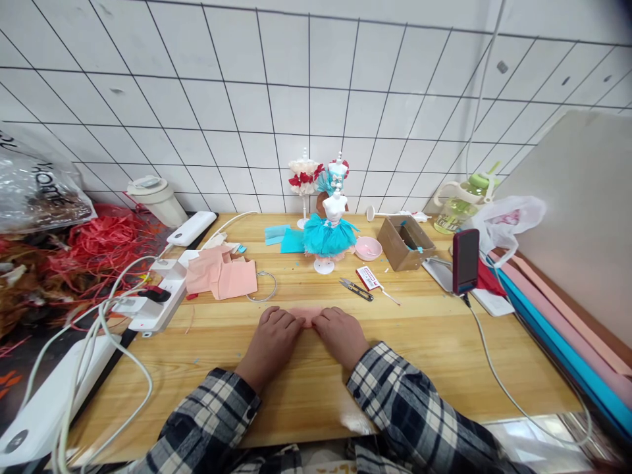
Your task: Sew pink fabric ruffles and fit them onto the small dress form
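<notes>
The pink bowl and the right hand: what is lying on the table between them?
In the head view, the snips and, behind them, a small packet lie between the right hand and the pink bowl.

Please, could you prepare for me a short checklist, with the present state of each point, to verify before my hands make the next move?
1. Left hand and right hand both at the pink piece: ok, one at each end.
2. Edges of the piece aligned: cannot tell, fingers hide much of it.
3. Snips apart from the hands: ok, they lie beyond the right hand.
4. Other pink sheets in view: ok, on the left.
5. Front mannequin upright: ok.
6. Table free of scraps: not ok, small bits lie about.
</notes>
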Available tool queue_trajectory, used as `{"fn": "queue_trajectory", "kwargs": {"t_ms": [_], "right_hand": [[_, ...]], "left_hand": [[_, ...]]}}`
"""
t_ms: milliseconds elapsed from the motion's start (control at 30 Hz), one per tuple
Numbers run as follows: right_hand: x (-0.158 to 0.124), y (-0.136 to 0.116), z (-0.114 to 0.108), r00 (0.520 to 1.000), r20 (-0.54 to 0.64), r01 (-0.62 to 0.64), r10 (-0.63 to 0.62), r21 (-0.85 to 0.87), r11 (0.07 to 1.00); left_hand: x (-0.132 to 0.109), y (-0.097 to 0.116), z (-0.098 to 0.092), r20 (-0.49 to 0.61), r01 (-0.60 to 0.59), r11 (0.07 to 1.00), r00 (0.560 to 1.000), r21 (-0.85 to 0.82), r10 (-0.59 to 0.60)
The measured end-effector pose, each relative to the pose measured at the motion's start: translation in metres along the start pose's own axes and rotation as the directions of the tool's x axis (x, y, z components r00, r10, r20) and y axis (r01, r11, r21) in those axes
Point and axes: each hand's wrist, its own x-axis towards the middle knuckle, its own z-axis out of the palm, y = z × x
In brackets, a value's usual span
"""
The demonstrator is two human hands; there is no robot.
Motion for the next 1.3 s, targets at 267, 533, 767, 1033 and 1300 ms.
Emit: {"fn": "queue_trajectory", "kwargs": {"t_ms": [267,533,767,1033,1300], "right_hand": [[0.0007,0.0015,-0.0019,0.999,0.012,0.032,-0.032,-0.007,0.999],[0.0007,0.0014,-0.0013,0.999,-0.003,0.033,-0.033,-0.003,0.999],[0.0014,0.0031,-0.0043,0.997,0.041,0.066,-0.066,0.009,0.998],[0.0022,0.0029,0.001,1.0,0.011,0.019,-0.02,0.063,0.998],[0.0029,0.0024,0.0025,1.0,0.015,-0.024,0.022,0.136,0.99]], "left_hand": [[0.0012,0.0003,-0.003,0.003,-0.022,1.0,1.0,0.011,0.022],[0.0002,-0.0001,-0.0016,0.006,0.021,1.0,1.0,0.021,-0.021],[-0.0006,-0.0007,-0.0035,-0.047,-0.018,1.0,0.999,0.002,0.018],[-0.0012,-0.0016,-0.0043,-0.001,0.004,0.999,1.0,-0.041,-0.004],[-0.0004,-0.0007,-0.0049,0.014,0.002,0.999,1.0,-0.034,-0.002]]}}
